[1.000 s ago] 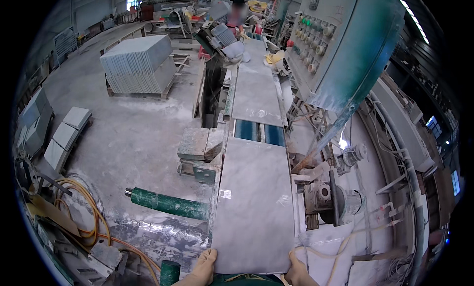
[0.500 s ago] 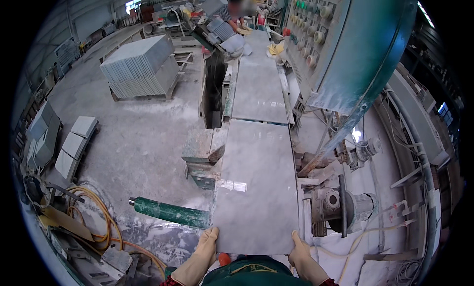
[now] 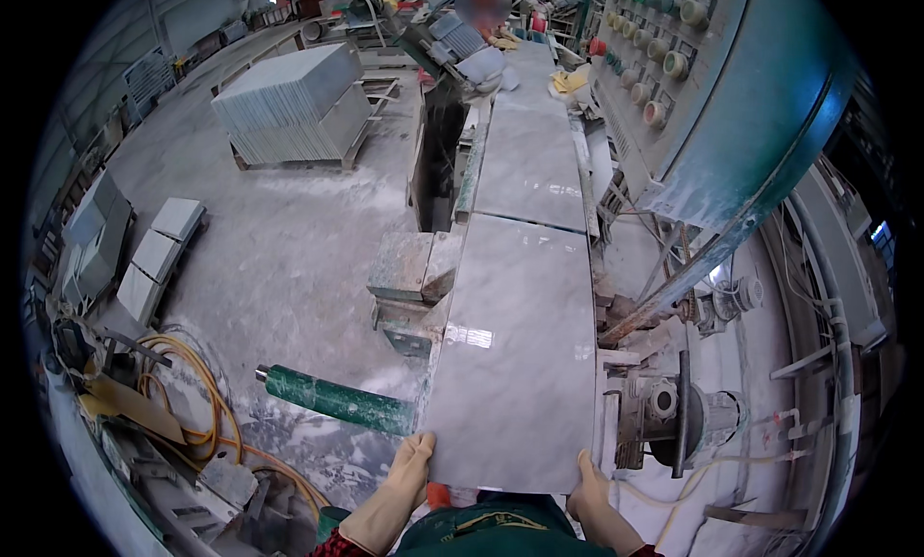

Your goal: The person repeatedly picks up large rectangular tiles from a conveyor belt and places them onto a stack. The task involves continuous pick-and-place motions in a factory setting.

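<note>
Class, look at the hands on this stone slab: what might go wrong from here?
1. Both the left hand and right hand grip the slab bare at its near corners, so an edge might cut or pinch fingers.
2. The motor sits close beside the right hand.
3. The slab looks glossy and may slip.

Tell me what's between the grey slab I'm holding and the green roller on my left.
Nothing: in the head view the green roller ends right at the grey slab edge, just above the left hand.
</note>
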### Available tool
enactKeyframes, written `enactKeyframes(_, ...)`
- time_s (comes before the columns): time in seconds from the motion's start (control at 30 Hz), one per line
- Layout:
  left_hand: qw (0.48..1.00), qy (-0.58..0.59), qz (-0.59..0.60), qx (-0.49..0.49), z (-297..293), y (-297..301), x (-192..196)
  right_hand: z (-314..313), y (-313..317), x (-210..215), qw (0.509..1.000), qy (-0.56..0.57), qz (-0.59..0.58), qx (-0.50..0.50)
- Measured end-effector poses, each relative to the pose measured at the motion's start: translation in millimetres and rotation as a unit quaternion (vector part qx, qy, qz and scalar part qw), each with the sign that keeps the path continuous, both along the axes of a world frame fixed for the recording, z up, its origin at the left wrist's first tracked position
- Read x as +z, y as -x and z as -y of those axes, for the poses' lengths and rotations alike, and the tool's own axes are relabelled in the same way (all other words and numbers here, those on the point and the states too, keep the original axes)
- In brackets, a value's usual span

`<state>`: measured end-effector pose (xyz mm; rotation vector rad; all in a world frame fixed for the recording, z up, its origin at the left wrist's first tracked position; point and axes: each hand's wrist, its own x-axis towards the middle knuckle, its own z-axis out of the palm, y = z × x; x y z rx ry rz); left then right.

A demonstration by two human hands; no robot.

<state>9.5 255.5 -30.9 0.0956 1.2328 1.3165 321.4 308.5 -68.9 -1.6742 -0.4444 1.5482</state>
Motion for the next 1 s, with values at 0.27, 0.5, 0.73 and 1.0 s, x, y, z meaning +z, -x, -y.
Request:
enactKeyframes(0.27,1.0,-0.018,0.001,0.006,-13.7,1.7,10.1,-17.1,15.8,36.7,0.994,0.044,0.089,0.044)
enactKeyframes(0.5,1.0,-0.026,0.014,-0.003,-15.9,10.2,-17.6,-19.4,17.3,23.1,0.995,0.021,0.086,0.036)
enactKeyframes(0.73,0.999,-0.035,0.02,0.002,-20.2,9.6,-39.3,-36.3,15.5,37.9,0.973,0.052,0.175,0.141)
enactKeyframes(1.0,0.999,0.032,-0.037,0.023,-33.7,-5.9,-21.2,-40.7,-2.0,22.0,0.926,0.007,0.286,0.247)
